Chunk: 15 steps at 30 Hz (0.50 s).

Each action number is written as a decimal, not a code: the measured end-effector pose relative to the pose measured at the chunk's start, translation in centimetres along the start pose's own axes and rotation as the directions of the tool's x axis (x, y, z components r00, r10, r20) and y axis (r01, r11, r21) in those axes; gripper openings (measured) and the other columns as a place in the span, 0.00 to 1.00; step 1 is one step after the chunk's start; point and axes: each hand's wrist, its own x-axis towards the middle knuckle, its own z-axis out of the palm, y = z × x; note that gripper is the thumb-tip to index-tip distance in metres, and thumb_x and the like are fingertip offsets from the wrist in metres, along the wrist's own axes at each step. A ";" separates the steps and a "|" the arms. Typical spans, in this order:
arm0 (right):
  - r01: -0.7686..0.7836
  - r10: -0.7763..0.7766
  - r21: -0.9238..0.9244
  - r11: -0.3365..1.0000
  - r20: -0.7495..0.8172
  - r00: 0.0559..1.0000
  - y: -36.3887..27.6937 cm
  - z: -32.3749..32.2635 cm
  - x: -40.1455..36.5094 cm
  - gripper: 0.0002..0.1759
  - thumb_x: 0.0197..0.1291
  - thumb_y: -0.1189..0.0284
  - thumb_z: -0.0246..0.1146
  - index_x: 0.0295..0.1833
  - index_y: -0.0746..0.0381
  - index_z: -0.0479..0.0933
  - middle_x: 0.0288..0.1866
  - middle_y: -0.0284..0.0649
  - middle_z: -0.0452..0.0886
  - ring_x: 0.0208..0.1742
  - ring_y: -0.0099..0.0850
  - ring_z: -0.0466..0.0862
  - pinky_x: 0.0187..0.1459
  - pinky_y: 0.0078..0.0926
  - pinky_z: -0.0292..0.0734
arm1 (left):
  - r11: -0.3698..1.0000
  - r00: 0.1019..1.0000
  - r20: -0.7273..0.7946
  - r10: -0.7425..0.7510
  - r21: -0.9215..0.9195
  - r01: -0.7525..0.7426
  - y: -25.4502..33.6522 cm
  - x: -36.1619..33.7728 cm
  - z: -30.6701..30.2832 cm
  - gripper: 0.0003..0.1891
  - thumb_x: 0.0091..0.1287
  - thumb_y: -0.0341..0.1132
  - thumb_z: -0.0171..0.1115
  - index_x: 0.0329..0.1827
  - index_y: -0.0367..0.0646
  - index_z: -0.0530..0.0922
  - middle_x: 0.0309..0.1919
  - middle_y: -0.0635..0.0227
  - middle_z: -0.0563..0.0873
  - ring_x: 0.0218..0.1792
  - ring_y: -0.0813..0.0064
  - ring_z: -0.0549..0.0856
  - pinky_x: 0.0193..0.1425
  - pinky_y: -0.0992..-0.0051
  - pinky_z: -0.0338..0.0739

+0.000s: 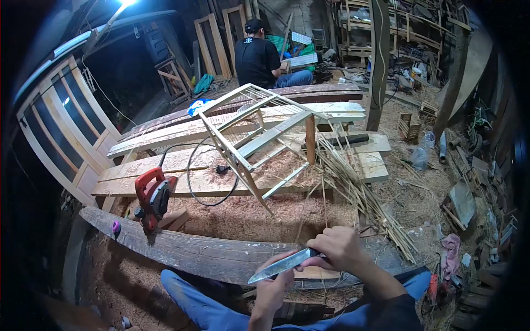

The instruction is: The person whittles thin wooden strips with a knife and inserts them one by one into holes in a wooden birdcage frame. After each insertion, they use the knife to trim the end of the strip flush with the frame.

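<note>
My right hand (338, 249) is wrapped round the dark handle of a knife (280, 266), whose broad blade points to the lower left. Just beneath the blade, my left hand (274, 287) is closed, with its fingers curled; what it holds is hidden by the blade. Thin bamboo strips (353, 185) lie in a loose bundle beyond my right hand, a few of them reaching down close to it. Both hands are over a long dark wooden plank (210, 251) in front of my knees.
A slatted wooden frame (270, 138) stands tilted on pale boards (138, 171). Left of it sits a red power planer (154, 196) with a black cable. Wood shavings (237, 220) cover the floor. A seated person (258, 58) in black works at the back. Wooden posts (378, 66) rise at right.
</note>
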 end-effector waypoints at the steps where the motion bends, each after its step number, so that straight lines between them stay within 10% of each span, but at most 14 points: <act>1: 0.000 -0.001 0.027 1.000 0.025 1.000 -0.1 0.4 0.0 0.25 0.56 0.45 0.72 0.36 0.58 0.82 0.23 0.32 0.75 0.23 0.31 0.77 0.26 0.32 0.70 | 0.996 0.998 0.005 -0.059 -0.064 0.060 -0.3 -0.2 0.1 0.19 0.76 0.23 0.61 0.69 0.34 0.77 0.36 0.65 0.87 0.25 0.90 0.72 0.25 0.86 0.63; 13: 0.037 -0.036 0.032 0.999 -0.014 0.999 0.6 -0.4 -0.3 0.25 0.54 0.45 0.74 0.34 0.58 0.84 0.23 0.30 0.77 0.22 0.30 0.77 0.24 0.30 0.68 | 0.958 0.958 -0.046 -0.284 -0.059 0.281 -1.0 -1.3 1.1 0.24 0.80 0.27 0.56 0.78 0.35 0.71 0.32 0.75 0.78 0.26 0.90 0.67 0.28 0.86 0.57; 15: 0.026 -0.025 0.063 0.998 -0.030 0.999 0.8 -0.4 -0.4 0.26 0.54 0.44 0.74 0.34 0.58 0.84 0.22 0.30 0.76 0.22 0.30 0.77 0.24 0.30 0.67 | 0.978 0.972 0.134 -0.195 -0.051 0.204 -1.8 -1.3 0.0 0.22 0.82 0.33 0.56 0.76 0.38 0.74 0.35 0.77 0.80 0.28 0.91 0.69 0.28 0.86 0.59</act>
